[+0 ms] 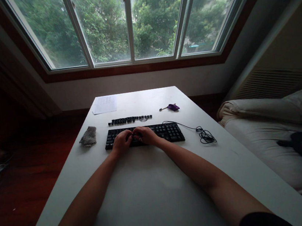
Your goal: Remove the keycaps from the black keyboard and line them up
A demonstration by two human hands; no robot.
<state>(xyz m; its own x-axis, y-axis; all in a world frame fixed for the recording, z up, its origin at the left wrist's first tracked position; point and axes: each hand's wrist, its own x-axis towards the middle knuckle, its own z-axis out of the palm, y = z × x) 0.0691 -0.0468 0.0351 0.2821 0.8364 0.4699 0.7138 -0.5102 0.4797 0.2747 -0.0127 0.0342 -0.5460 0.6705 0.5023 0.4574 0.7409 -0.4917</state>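
A black keyboard (167, 131) lies across the middle of the white table. Both my hands are over its left half, their fingertips close together. My left hand (121, 140) is curled with thumb and fingers bent toward the keys. My right hand (145, 135) is bent in the same way beside it, its fingers pinched down at the keys. Whatever is between the fingers is too small and dark to make out. Behind the keyboard sits a row of loose black keycaps (124, 120), with a clear, round-looking piece (143, 120) at its front edge.
A grey cloth (88, 136) lies left of the keyboard. Its coiled cable (206, 135) rests on the right. Farther back are a small brush (163, 108), a purple item (173, 107) and a paper sheet (104, 104). A beige sofa (253, 132) stands right of the table (150, 194).
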